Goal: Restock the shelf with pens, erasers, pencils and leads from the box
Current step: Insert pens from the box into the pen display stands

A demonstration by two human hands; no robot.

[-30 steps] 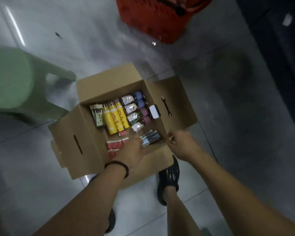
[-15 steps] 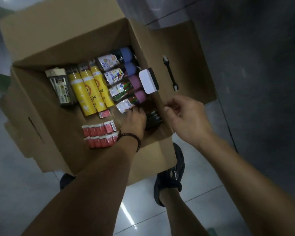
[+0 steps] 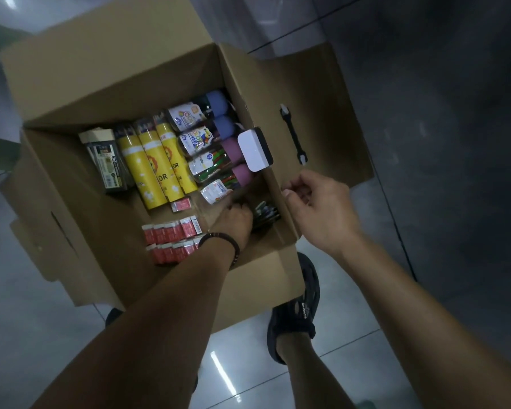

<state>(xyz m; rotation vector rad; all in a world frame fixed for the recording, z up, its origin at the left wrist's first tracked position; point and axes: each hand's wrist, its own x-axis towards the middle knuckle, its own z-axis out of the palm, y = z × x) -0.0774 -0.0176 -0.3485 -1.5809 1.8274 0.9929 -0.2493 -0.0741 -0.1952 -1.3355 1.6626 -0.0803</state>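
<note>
My left hand (image 3: 233, 221) is down inside the box (image 3: 106, 93), fingers curled onto the dark pens (image 3: 266, 212) by its right wall (grip hidden, I cannot tell). My right hand (image 3: 322, 208) sits at that wall's rim, fingers curled, hold unclear. 2 rows of red erasers (image 3: 168, 234) lie at the box's near side.

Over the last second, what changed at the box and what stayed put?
The left hand has reached deeper into the cardboard box, down to the dark pens in its near right corner; whether it grips them is hidden. The right hand stays at the right wall's rim. The red erasers and yellow tubes lie as before.
</note>
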